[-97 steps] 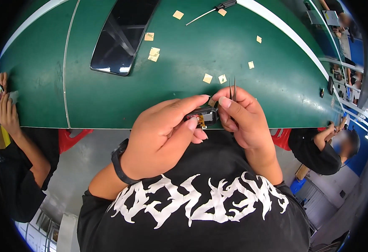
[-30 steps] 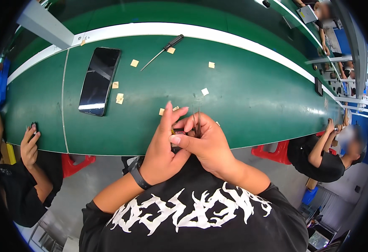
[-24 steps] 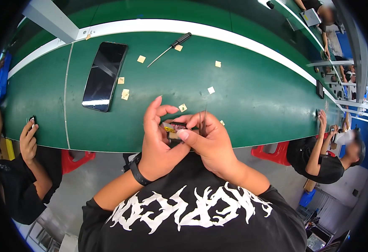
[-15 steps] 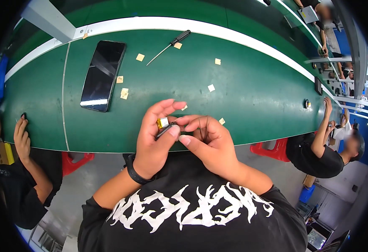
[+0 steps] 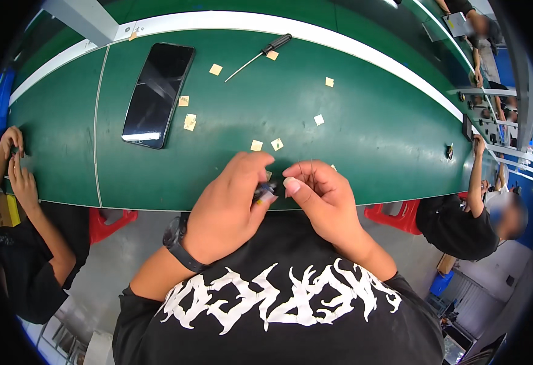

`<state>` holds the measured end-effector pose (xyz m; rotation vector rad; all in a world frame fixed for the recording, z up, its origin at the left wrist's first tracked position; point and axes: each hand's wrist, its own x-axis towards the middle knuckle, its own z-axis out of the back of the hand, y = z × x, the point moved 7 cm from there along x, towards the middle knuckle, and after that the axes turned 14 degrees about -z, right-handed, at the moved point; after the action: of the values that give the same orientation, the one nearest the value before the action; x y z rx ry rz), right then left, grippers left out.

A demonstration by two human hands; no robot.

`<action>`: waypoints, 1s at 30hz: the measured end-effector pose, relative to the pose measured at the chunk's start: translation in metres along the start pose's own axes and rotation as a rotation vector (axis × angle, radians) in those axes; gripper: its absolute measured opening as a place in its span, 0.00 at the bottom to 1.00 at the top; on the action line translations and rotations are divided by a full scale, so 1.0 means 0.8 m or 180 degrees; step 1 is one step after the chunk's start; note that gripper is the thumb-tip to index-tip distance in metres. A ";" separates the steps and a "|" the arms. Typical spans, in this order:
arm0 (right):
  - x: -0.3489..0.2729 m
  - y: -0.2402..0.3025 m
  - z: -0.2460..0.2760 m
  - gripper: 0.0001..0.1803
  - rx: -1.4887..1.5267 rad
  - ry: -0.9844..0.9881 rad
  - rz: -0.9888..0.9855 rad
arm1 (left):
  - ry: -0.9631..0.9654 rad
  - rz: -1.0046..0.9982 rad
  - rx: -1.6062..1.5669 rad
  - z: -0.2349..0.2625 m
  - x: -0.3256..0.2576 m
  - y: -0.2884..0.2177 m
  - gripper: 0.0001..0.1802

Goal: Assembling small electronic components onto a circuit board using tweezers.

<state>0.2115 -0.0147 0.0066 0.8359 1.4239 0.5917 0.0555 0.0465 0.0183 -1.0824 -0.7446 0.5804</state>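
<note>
Close to the table's near edge, my left hand (image 5: 227, 204) is closed around a small black part (image 5: 265, 190) with a bit of yellow and silver at its lower end. Its shape is blurred and half covered by the fingers. Just right of it, my right hand (image 5: 326, 201) is closed, thumb against the bent fingers. Whatever those fingertips pinch is too small to make out. A narrow gap separates the two hands. Small square paper pieces, such as a yellowish one (image 5: 256, 145), lie just beyond them on the green table (image 5: 394, 146).
A large black phone (image 5: 158, 95) lies at the left, with a screwdriver (image 5: 258, 58) farther back. More paper squares (image 5: 190, 121) are scattered about. A small dark item (image 5: 449, 151) is at the far right. People sit left (image 5: 32, 249) and right (image 5: 461, 225); red stools (image 5: 394, 216) stand below.
My left hand has rolled over, its back now upward, hiding most of the small part. My right hand has shifted slightly right, and thin dark wire loops at its fingers no longer show clearly.
</note>
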 end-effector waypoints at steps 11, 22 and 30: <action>-0.006 -0.001 0.001 0.09 -0.0129 0.0071 0.0205 | 0.0149 0.0459 -0.1527 -0.007 -0.005 0.032 0.11; -0.029 0.035 -0.003 0.06 -0.2267 -0.0389 0.1249 | 0.0557 0.1248 -0.1786 -0.025 -0.014 0.040 0.14; -0.030 0.039 -0.010 0.04 -0.3232 -0.0839 0.1655 | 0.0291 0.0726 -0.1275 -0.019 -0.011 0.034 0.07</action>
<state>0.2055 -0.0142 0.0461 0.4072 0.5003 1.3836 0.0602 0.0412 -0.0136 -1.5693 -0.6771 0.5832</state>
